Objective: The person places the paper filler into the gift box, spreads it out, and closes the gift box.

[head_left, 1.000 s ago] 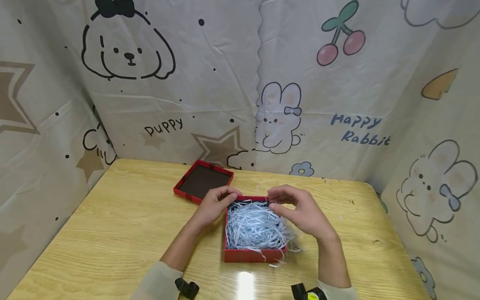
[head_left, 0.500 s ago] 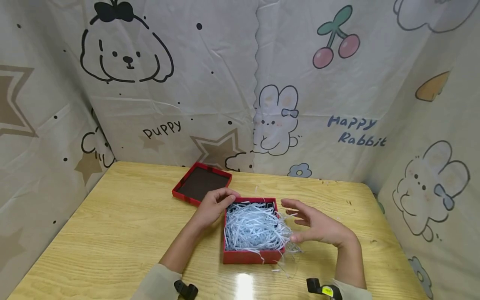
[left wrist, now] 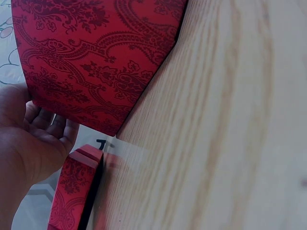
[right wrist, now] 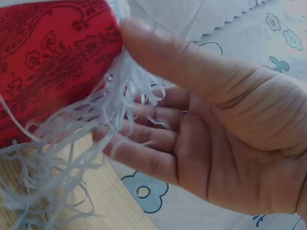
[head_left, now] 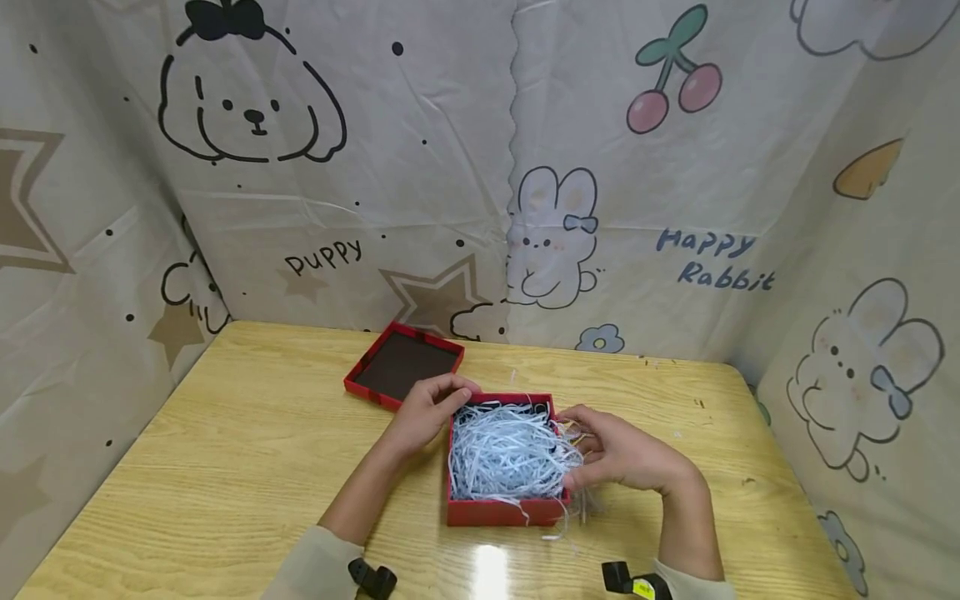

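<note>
The left hand [head_left: 427, 414] grips a corner of the red box [head_left: 497, 513], which lies between the hands; the right hand [head_left: 630, 451], fingers parted, cups shredded paper [head_left: 510, 454] overhanging the side nearest it. Gentle inward tucking, with the box held steady, should limit spillage.

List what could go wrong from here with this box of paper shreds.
1. The loose strands hanging over the right side of the red box, by the right hand, may drop onto the table.
2. Some strands cross the front edge too, so they could get pinched if the lid goes back on.
3. With the left hand at the far left corner, a push from the right might slide the box.
</note>
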A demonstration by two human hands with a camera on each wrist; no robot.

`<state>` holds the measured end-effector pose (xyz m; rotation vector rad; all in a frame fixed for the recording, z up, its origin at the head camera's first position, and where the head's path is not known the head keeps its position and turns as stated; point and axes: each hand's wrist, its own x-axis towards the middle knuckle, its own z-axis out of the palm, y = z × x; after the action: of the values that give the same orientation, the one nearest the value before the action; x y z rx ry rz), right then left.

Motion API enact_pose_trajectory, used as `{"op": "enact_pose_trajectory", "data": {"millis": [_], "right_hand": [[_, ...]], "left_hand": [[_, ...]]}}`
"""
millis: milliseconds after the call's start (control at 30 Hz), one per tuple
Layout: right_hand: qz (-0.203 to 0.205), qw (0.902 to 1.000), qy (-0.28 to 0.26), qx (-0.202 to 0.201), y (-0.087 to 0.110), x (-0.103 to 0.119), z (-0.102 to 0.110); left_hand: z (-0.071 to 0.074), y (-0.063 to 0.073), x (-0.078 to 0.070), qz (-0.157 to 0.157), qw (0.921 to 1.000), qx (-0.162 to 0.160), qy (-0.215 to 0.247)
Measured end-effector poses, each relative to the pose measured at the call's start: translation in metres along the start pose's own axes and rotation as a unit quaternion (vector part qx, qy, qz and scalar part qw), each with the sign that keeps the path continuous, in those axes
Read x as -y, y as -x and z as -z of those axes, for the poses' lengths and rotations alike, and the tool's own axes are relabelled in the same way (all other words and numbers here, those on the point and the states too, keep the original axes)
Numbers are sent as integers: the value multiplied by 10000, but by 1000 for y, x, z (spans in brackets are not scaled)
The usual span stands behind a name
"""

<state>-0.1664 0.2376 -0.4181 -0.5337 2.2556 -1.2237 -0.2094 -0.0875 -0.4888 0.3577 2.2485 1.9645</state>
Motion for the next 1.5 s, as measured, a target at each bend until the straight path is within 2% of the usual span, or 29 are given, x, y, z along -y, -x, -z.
{"op": "enact_pose_trajectory", "data": {"millis": [267,400,533,767,967,1100,1200,1333,1500], "right_hand": [[508,9981,163,-311,-4,-2,1],[708,9953,68,-657,-5,1,0],[1030,9897,-250,-967,-8,6,-1],[1908,9678,-498,-1563,-18,22,-16],[2341,9498,-655,-1969,-29,41,-36],[2606,9400,-802,-2052,-33,53,-50],[2820,9349,-895,-1961,-35,61,-58],[2902,9351,-963,-1792,-38,67,-65],[2558,9495,-696,-1678,-36,63,-60]], "left_hand": [[1,1,2,25,10000,-56,22],[2,1,2,-13,10000,-19,45],[3,2,2,-2,10000,-1,54],[2,3,1,-39,10000,14,74],[1,1,1,-171,9997,73,140],[1,-1,0,-148,9999,39,68],[0,-1,0,-154,9999,-13,-25],[1,-1,-1,-218,9997,-42,-51],[1,-1,-1,-182,9998,2,17]]}}
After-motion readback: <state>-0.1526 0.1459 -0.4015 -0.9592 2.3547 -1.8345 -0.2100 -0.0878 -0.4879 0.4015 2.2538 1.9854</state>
